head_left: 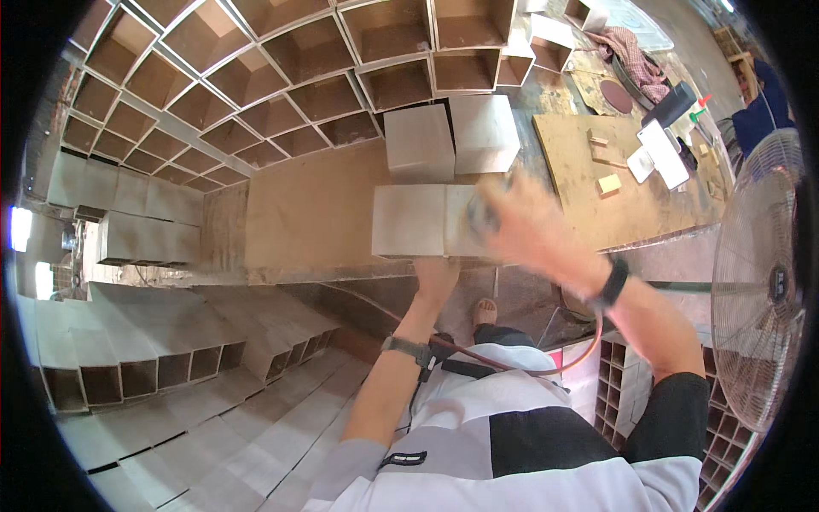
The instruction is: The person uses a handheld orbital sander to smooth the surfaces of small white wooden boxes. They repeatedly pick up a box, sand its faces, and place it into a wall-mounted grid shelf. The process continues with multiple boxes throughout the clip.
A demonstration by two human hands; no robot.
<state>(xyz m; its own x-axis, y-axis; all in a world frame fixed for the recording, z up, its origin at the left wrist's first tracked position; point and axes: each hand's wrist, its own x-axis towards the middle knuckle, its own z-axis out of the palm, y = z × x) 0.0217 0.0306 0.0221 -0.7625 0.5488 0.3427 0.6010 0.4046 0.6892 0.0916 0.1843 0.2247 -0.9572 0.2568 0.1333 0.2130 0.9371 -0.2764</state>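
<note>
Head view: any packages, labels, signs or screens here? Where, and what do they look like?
Fan badge: small dark plate at the hub of the wire-guard fan, right edge.
Shirt tag: small black patch with pale marks on the grey sleeve, bottom centre.
No packages, signs or screens show clearly.

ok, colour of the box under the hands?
Pale grey-white box, on a brown board; the one head view shows it, right hand blurred.

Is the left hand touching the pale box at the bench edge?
Touching. In the head view the left hand presses against the near lower edge of the pale box, with no gap visible between them; the right hand is motion-blurred above it.
</note>
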